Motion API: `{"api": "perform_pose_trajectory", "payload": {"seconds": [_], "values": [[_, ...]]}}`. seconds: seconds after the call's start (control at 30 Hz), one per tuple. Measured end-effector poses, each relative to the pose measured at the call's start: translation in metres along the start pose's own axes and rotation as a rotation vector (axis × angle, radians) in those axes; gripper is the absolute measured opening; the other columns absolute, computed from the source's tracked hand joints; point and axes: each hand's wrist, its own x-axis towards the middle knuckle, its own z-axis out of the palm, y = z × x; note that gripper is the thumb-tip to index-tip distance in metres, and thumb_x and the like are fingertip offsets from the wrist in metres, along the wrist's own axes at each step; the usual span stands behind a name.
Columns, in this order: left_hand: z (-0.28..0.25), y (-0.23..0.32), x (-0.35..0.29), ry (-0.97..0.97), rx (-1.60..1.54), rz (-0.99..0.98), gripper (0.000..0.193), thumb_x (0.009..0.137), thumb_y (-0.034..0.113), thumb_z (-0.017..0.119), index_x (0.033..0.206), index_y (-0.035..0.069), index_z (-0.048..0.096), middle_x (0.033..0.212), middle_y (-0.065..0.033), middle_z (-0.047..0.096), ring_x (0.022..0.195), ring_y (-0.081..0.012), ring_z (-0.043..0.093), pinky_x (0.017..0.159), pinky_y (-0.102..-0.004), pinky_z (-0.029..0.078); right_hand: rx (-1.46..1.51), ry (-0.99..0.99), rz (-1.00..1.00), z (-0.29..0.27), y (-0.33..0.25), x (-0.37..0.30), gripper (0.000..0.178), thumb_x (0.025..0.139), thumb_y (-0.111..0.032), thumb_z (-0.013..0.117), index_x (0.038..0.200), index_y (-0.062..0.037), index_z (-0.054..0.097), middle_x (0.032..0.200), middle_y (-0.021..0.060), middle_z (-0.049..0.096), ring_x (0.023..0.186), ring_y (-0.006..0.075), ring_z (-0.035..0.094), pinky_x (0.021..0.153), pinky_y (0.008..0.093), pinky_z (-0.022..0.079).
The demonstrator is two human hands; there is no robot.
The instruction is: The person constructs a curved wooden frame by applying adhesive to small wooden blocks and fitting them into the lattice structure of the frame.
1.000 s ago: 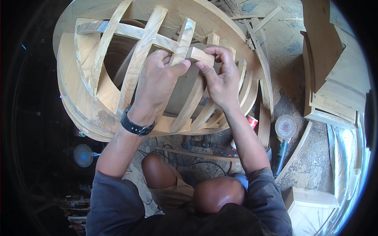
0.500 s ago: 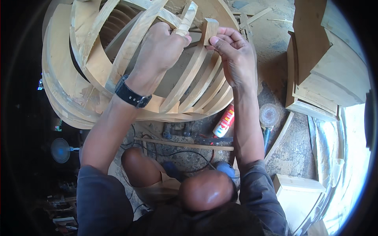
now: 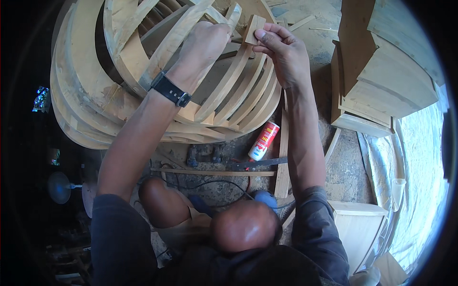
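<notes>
A large curved wooden frame (image 3: pixel 71 90) with several bent ribs fills the upper left. My left hand (image 3: pixel 206 44), a black watch on its wrist, is closed at the top of the frame around a pale wooden strip (image 3: pixel 234 15); its fingertips are partly hidden. To the right, my right hand (image 3: pixel 285 51) pinches a small rectangular wood block (image 3: pixel 254 30) between thumb and fingers. That block lies against the upper end of a curved rib (image 3: pixel 224 88); whether it is fixed there, I cannot tell.
On the floor below the frame lie a red and white bottle (image 3: pixel 264 140), a dark metal bar (image 3: pixel 257 164), wooden strips (image 3: pixel 214 172) and a black cable (image 3: pixel 210 181). Wooden cabinets (image 3: pixel 396 78) stand at right, a pale box (image 3: pixel 359 214) lower right. My knees are below.
The whole view has shifted slightly. The block appears more tilted, and my right thumb lies further over its face. My left hand keeps its closed grip.
</notes>
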Motion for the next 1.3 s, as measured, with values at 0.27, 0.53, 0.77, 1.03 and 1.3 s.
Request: {"api": "perform_pose_trajectory", "payload": {"seconds": [0.27, 0.53, 0.77, 1.03, 1.3], "values": [[-0.001, -0.005, 0.002, -0.013, -0.06, -0.004, 0.034, 0.091, 0.021, 0.051, 0.09, -0.009, 0.067, 0.083, -0.0104, 0.065, 0.078, -0.0164, 0.06, 0.076, -0.0293, 0.044, -0.463, 0.042, -0.019, 0.012, 0.0, -0.006, 0.029, 0.082, -0.013, 0.077, 0.105, 0.0012, 0.066, 0.093, 0.0079, 0.073, 0.08, 0.0103, 0.066, 0.074, 0.0244, 0.052], [0.001, -0.005, 0.002, -0.008, -0.042, 0.037, 0.034, 0.091, 0.021, 0.05, 0.091, -0.01, 0.066, 0.083, -0.0115, 0.065, 0.08, -0.0179, 0.06, 0.078, -0.03, 0.045, -0.523, 0.004, -0.053, 0.009, -0.004, -0.004, 0.025, 0.082, -0.012, 0.077, 0.1, 0.0015, 0.065, 0.088, 0.0066, 0.071, 0.079, 0.0106, 0.066, 0.073, 0.0253, 0.052], [0.002, 0.002, 0.0, 0.012, -0.023, -0.039, 0.035, 0.091, 0.021, 0.05, 0.09, -0.01, 0.066, 0.085, -0.0128, 0.066, 0.081, -0.0194, 0.06, 0.078, -0.0319, 0.044, 0.031, -0.089, 0.057, -0.005, 0.003, 0.0, 0.018, 0.088, -0.012, 0.073, 0.097, -0.0006, 0.062, 0.086, 0.0049, 0.068, 0.076, 0.0114, 0.065, 0.069, 0.0248, 0.056], [0.0, 0.004, -0.002, 0.025, 0.079, 0.001, 0.032, 0.088, 0.019, 0.049, 0.087, -0.007, 0.068, 0.081, -0.0196, 0.065, 0.081, -0.0279, 0.063, 0.076, -0.0371, 0.044, 0.444, -0.138, 0.15, -0.003, -0.007, 0.001, 0.015, 0.094, -0.013, 0.065, 0.1, 0.0006, 0.061, 0.091, 0.0108, 0.067, 0.082, 0.022, 0.071, 0.069, 0.0258, 0.062], [0.007, 0.016, -0.013, 0.102, 0.283, 0.204, 0.026, 0.085, 0.011, 0.05, 0.084, -0.008, 0.068, 0.096, -0.0341, 0.064, 0.088, -0.0435, 0.066, 0.077, -0.05, 0.053, 0.471, -0.363, 0.114, 0.038, -0.058, 0.011, 0.027, 0.099, -0.011, 0.051, 0.115, 0.0104, 0.053, 0.105, 0.0268, 0.065, 0.09, 0.0294, 0.071, 0.072, 0.0271, 0.064]]}}
